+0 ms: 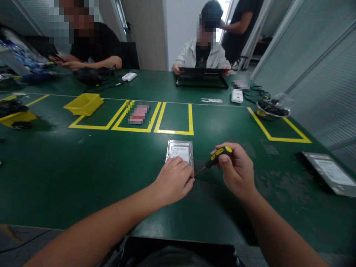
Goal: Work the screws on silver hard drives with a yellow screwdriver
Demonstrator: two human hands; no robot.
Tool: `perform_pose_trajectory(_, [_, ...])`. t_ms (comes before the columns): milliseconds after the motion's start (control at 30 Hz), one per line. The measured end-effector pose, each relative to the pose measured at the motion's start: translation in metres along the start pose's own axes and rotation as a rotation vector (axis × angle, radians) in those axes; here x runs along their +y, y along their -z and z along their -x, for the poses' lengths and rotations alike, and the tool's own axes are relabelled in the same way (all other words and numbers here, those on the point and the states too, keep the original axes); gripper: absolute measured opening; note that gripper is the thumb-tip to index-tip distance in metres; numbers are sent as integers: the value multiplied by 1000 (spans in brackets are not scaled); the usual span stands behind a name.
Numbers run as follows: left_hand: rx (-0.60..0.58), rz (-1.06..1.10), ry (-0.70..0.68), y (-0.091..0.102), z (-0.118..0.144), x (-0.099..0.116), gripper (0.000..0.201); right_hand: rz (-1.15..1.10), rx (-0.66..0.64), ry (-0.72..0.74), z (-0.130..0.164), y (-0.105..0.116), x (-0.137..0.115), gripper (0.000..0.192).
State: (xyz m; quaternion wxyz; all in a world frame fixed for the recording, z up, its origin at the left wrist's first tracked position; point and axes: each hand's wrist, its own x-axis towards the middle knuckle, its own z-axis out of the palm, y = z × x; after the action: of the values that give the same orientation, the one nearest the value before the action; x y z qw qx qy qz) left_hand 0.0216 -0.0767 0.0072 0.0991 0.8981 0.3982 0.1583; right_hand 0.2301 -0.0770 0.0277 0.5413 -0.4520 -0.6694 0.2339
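Note:
A silver hard drive (179, 146) with a white label lies on the green table in front of me. My left hand (175, 180) covers its near end, fingers closed against its near right corner. Between my right thumb and fingers is a screwdriver (219, 157) with a black and yellow handle; my right hand (238, 171) is closed around that handle. The thin shaft slants down to the left, and its tip reaches the fingertips of my left hand. Whatever lies under those fingertips is hidden.
Yellow tape rectangles mark the green table (125, 185). A yellow bin (85, 104) and a blurred-out pinkish item (139, 114) stand beyond the drive. A bowl of dark parts (272, 110) and a larger drive (330, 172) lie right. Across sits a person holding a black frame (201, 70).

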Motion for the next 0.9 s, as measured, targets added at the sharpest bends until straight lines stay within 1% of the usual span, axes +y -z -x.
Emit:
perform_pose_trajectory(233, [-12,-3,3,1,0,0,9,-49,-11,-12,0,0,3,18])
perform_pose_trajectory(533, [-8,-4,2,1,0,0,10,36,-32,21,2,2,1,18])
perform_pose_trajectory(700, [-17,-20,2,1,0,0,10,156,-72,99,0,4,-5,19])
perform_pose_trajectory(900, [-16,-30,2,1,0,0,11,232,-183,228,-4,8,-15,19])
